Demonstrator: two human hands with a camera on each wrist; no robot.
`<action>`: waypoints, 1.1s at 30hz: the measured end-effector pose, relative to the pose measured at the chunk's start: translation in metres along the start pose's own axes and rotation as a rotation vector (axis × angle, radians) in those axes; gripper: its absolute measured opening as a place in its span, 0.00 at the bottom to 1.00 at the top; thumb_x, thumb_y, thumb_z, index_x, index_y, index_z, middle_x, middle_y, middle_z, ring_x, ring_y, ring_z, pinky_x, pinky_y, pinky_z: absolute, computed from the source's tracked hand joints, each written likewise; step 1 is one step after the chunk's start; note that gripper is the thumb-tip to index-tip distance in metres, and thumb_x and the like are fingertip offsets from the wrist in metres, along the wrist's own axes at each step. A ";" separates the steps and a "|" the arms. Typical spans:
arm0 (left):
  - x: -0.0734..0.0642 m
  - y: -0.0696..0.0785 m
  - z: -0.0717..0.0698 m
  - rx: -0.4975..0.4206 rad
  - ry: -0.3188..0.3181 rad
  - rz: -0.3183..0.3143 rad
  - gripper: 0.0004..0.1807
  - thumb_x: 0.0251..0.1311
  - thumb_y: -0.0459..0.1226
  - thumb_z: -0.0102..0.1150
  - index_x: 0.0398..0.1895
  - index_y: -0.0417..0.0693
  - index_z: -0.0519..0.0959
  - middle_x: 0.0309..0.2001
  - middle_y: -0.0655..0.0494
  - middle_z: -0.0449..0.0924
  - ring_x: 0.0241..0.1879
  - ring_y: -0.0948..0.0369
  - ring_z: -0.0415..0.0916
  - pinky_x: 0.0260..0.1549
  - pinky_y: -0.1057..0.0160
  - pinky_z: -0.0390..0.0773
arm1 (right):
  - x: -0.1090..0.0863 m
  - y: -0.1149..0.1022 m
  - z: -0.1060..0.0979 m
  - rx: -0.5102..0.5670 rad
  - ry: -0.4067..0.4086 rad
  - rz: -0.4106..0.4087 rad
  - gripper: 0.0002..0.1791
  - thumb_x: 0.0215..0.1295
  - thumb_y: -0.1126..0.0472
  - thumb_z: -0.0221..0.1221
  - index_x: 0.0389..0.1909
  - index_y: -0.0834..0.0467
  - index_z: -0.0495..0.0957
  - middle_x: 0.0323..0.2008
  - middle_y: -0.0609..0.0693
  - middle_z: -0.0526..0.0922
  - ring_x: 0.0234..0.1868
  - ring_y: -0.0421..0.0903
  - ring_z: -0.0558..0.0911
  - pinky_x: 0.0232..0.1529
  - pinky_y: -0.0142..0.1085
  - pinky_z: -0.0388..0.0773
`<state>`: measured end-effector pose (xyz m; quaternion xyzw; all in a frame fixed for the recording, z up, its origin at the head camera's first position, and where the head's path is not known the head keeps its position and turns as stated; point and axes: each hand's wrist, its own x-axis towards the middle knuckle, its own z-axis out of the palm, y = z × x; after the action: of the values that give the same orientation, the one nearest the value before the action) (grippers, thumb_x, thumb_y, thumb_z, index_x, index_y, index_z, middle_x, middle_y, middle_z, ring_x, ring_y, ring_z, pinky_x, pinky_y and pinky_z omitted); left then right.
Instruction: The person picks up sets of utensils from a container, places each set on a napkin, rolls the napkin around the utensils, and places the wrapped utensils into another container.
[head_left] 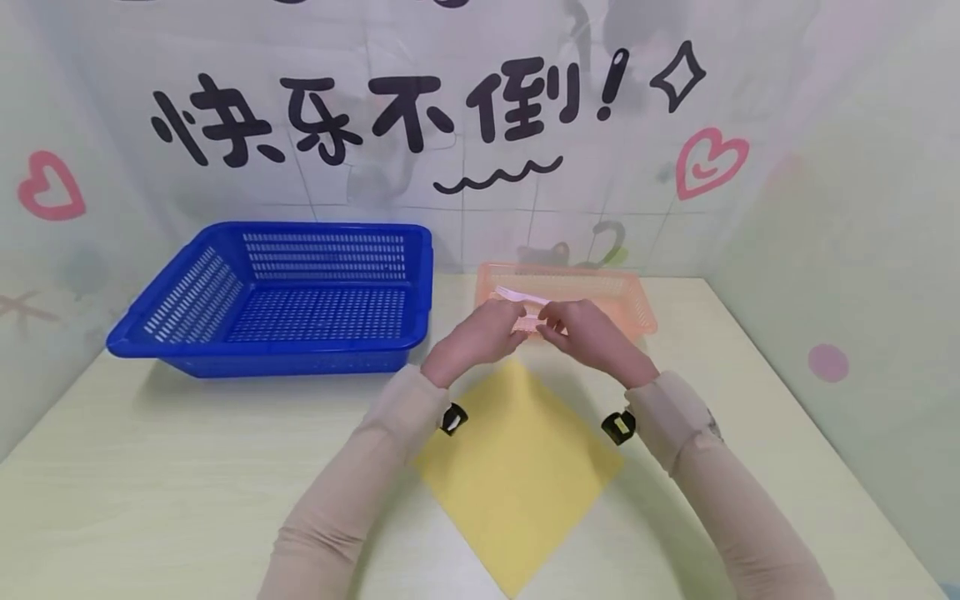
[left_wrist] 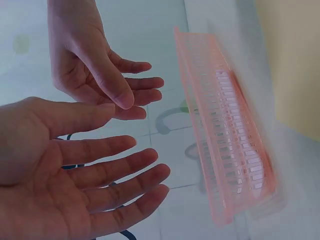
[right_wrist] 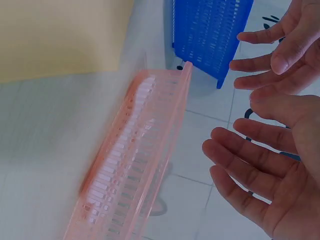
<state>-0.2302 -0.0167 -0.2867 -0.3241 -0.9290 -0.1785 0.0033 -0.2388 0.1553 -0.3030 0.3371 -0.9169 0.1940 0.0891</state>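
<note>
My left hand [head_left: 491, 329] and right hand [head_left: 581, 329] hover close together at the near side of a pink basket [head_left: 639, 302]. Both wrist views show relaxed, spread fingers with nothing between them. In the left wrist view the left hand [left_wrist: 100, 175] has its thumb tip close to the other hand's thumb. The right hand [right_wrist: 265, 175] likewise has its palm showing in the right wrist view. Inside the basket lies a pale plastic fork [head_left: 521, 296], partly hidden by the hands. Another pale strip shows below it between the fingers.
A yellow square sheet [head_left: 517, 492] lies cornerwise on the pale table [head_left: 187, 492], under the forearms. To the left stands a larger blue basket [head_left: 300, 362]. A printed curtain [head_left: 420, 208] hangs behind, with more of it at both sides.
</note>
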 end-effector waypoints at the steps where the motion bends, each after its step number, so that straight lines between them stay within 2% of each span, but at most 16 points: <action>1: 0.004 -0.001 0.000 -0.007 0.012 -0.014 0.14 0.58 0.33 0.53 0.43 0.30 0.73 0.39 0.41 0.78 0.33 0.54 0.75 0.36 0.62 0.74 | 0.004 0.003 0.000 0.004 -0.004 0.005 0.06 0.58 0.67 0.55 0.32 0.67 0.77 0.26 0.56 0.81 0.27 0.47 0.80 0.31 0.38 0.76; 5: 0.020 -0.004 0.001 -0.028 0.017 -0.072 0.09 0.59 0.31 0.49 0.37 0.31 0.75 0.28 0.47 0.75 0.23 0.59 0.66 0.24 0.67 0.67 | 0.017 0.016 0.001 0.007 -0.004 -0.004 0.06 0.57 0.69 0.53 0.28 0.68 0.77 0.24 0.56 0.81 0.27 0.48 0.79 0.31 0.39 0.75; 8: 0.033 -0.007 0.001 -0.030 -0.007 -0.132 0.07 0.59 0.29 0.45 0.31 0.34 0.74 0.19 0.53 0.64 0.20 0.61 0.58 0.19 0.69 0.59 | 0.027 0.024 0.003 0.004 -0.018 -0.008 0.07 0.57 0.70 0.51 0.26 0.69 0.77 0.23 0.56 0.80 0.25 0.48 0.77 0.31 0.39 0.74; 10: 0.041 -0.009 0.001 -0.027 -0.026 -0.174 0.07 0.59 0.29 0.44 0.28 0.35 0.73 0.18 0.55 0.59 0.19 0.62 0.56 0.17 0.69 0.57 | 0.033 0.029 0.005 0.003 -0.043 0.011 0.08 0.58 0.70 0.50 0.27 0.69 0.78 0.23 0.56 0.80 0.25 0.48 0.76 0.31 0.40 0.74; 15: 0.062 -0.015 0.005 -0.026 -0.082 -0.252 0.09 0.59 0.28 0.43 0.22 0.41 0.69 0.18 0.55 0.57 0.18 0.62 0.54 0.17 0.69 0.56 | 0.045 0.041 0.009 0.024 -0.130 0.064 0.11 0.60 0.69 0.48 0.30 0.68 0.79 0.27 0.58 0.81 0.24 0.45 0.74 0.34 0.39 0.73; 18: 0.072 -0.018 0.012 -0.005 -0.113 -0.272 0.09 0.59 0.28 0.44 0.21 0.42 0.68 0.20 0.54 0.59 0.21 0.61 0.55 0.19 0.68 0.58 | 0.051 0.046 0.014 0.027 -0.198 0.086 0.13 0.62 0.68 0.46 0.30 0.67 0.79 0.26 0.58 0.80 0.21 0.42 0.71 0.32 0.36 0.71; 20: 0.076 -0.021 0.018 0.012 -0.135 -0.280 0.08 0.60 0.30 0.45 0.23 0.41 0.69 0.22 0.52 0.62 0.23 0.60 0.57 0.20 0.67 0.60 | 0.053 0.049 0.020 0.024 -0.246 0.104 0.13 0.62 0.67 0.46 0.30 0.67 0.79 0.25 0.57 0.80 0.21 0.43 0.70 0.31 0.36 0.70; 24: 0.079 -0.026 0.028 0.016 -0.173 -0.299 0.07 0.62 0.33 0.46 0.29 0.40 0.73 0.27 0.51 0.67 0.25 0.60 0.60 0.22 0.67 0.61 | 0.056 0.067 0.036 0.026 -0.315 0.106 0.14 0.64 0.63 0.47 0.31 0.65 0.80 0.25 0.54 0.80 0.24 0.46 0.75 0.35 0.39 0.73; 25: 0.079 -0.028 0.030 0.005 -0.189 -0.305 0.08 0.62 0.34 0.46 0.30 0.40 0.74 0.27 0.51 0.68 0.25 0.60 0.60 0.22 0.67 0.61 | 0.058 0.084 0.046 0.059 -0.301 0.072 0.16 0.65 0.58 0.47 0.30 0.62 0.80 0.25 0.52 0.80 0.24 0.44 0.75 0.35 0.38 0.73; 28: 0.081 -0.032 0.036 -0.007 -0.216 -0.325 0.07 0.62 0.31 0.44 0.30 0.40 0.73 0.28 0.50 0.68 0.23 0.61 0.59 0.20 0.68 0.59 | 0.058 0.094 0.054 0.085 -0.332 0.096 0.18 0.65 0.54 0.47 0.27 0.59 0.80 0.22 0.50 0.78 0.24 0.44 0.75 0.34 0.37 0.73; 31: 0.090 -0.041 0.046 -0.009 -0.231 -0.335 0.09 0.59 0.30 0.43 0.27 0.40 0.74 0.26 0.50 0.68 0.21 0.60 0.60 0.19 0.68 0.60 | 0.055 0.089 0.051 0.111 -0.331 0.139 0.19 0.66 0.56 0.45 0.22 0.60 0.77 0.15 0.48 0.72 0.20 0.43 0.70 0.29 0.34 0.69; 32: 0.095 -0.045 0.050 0.008 -0.225 -0.322 0.10 0.59 0.31 0.42 0.26 0.40 0.74 0.25 0.50 0.68 0.21 0.60 0.60 0.19 0.67 0.61 | 0.053 0.074 0.042 0.082 -0.354 0.195 0.18 0.66 0.60 0.45 0.22 0.62 0.77 0.14 0.48 0.70 0.19 0.44 0.69 0.30 0.35 0.68; 33: 0.108 -0.061 0.067 0.015 -0.218 -0.313 0.11 0.59 0.33 0.41 0.24 0.42 0.74 0.25 0.50 0.68 0.20 0.60 0.61 0.19 0.66 0.62 | 0.051 0.070 0.039 0.082 -0.349 0.212 0.18 0.66 0.60 0.44 0.21 0.63 0.76 0.13 0.47 0.66 0.18 0.42 0.66 0.29 0.35 0.66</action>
<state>-0.3450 0.0260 -0.3564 -0.1928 -0.9643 -0.1336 -0.1228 -0.3248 0.1579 -0.3444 0.2706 -0.9402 0.1779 -0.1059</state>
